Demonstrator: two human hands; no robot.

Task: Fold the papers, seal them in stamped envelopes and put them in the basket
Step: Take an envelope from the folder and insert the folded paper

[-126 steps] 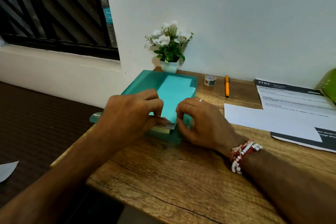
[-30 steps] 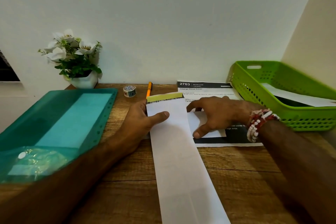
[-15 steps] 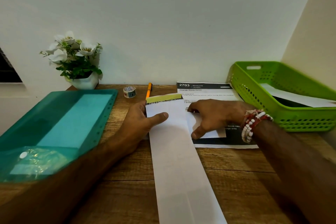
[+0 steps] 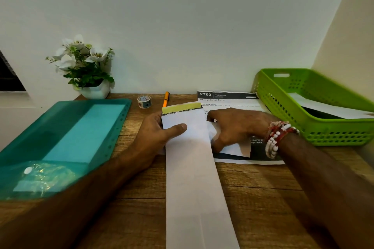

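Observation:
A long white envelope (image 4: pixel 192 178) lies lengthwise down the middle of the wooden desk. A folded paper with a yellow-green strip (image 4: pixel 182 106) sticks out of its far end. My left hand (image 4: pixel 153 133) grips that far end, thumb on top. Just to the right, my right hand (image 4: pixel 238 125) curls its fingers and thumb on a folded white paper (image 4: pixel 240 147), which lies on a printed sheet headed 2703 (image 4: pixel 228 99). The green basket (image 4: pixel 283 111) stands at the far right and holds a white envelope (image 4: pixel 327 109).
A teal plastic folder (image 4: pixel 60 137) covers the desk's left side. Along the wall stand a white flower pot (image 4: pixel 87 66), a small tape roll (image 4: pixel 144 101) and an orange pen (image 4: pixel 166 99). Walls close the desk at the back and right.
Since 4.2 s ago my hands left the teal folder and came to the envelope and papers. In the last second my right fingers drew together on the folded white paper.

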